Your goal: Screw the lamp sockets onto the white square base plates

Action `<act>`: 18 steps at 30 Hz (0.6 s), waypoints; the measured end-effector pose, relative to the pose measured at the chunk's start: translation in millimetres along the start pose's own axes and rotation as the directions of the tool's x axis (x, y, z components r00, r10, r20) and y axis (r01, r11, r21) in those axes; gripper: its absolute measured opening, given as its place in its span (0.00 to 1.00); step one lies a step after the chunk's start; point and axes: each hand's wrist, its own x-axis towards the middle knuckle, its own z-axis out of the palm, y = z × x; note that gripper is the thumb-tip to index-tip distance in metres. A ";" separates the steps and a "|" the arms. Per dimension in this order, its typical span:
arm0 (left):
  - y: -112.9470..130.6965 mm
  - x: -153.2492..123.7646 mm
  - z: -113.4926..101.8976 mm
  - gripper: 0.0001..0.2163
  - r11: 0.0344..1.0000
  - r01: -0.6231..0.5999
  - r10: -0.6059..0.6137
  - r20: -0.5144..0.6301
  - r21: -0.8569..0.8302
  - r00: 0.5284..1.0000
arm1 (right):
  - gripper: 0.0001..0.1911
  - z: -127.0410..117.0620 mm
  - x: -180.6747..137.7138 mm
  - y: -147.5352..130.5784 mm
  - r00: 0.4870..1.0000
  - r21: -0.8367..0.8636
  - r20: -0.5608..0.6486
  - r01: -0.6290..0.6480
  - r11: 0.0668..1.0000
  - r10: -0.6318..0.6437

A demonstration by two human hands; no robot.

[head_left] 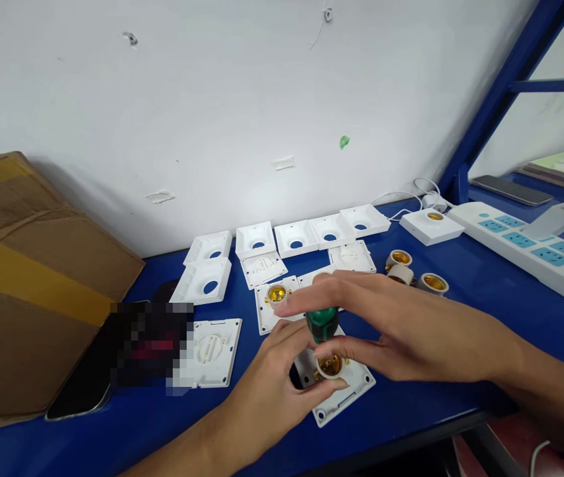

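Carton [38, 311]: brown cardboard, creased, banded with glossy tan tape; far left.
Black slab [81, 387]: flat, rounded corner, against carton's base.
Loose plate [217, 354]: white moulded plastic, squarish, round ribbed centre, holes near corners.
Shells [294, 233]: shallow white trays, smooth, each with a round hole; ranged towards the wall.
Finished-looking base [265, 321]: white plate, brassy threaded socket upright on it, just behind the hands.
Left hand [275, 371]: half curled, thumb and fingers closed around the work socket.
Work socket [330, 366]: pale ring, brass-coloured threaded lining; on a tilted-looking white work plate [356, 385], blue tabletop below.
Tool handle [322, 323]: green and black, rounded, above the socket; tip hidden.
Right hand [406, 324]: thumb and fingers bent, gripping the handle.
Loose sockets [433, 285]: pale, squat cylinders, brassy threads, clustered.
Power strip [520, 242]: long white plastic, light-blue outlets.
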 end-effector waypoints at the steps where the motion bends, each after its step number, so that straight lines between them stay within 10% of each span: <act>1: -0.6 -0.5 0.3 0.11 1.000 0.006 -0.006 -0.002 -0.006 1.000 | 0.29 -1.3 -0.2 0.4 1.000 0.003 0.005 0.005 1.000 -0.005; 18: 1.9 0.8 0.3 0.15 0.998 -0.035 0.036 0.024 -0.061 0.999 | 0.25 0.1 -1.2 -7.4 0.995 -0.053 0.069 -0.073 0.996 0.077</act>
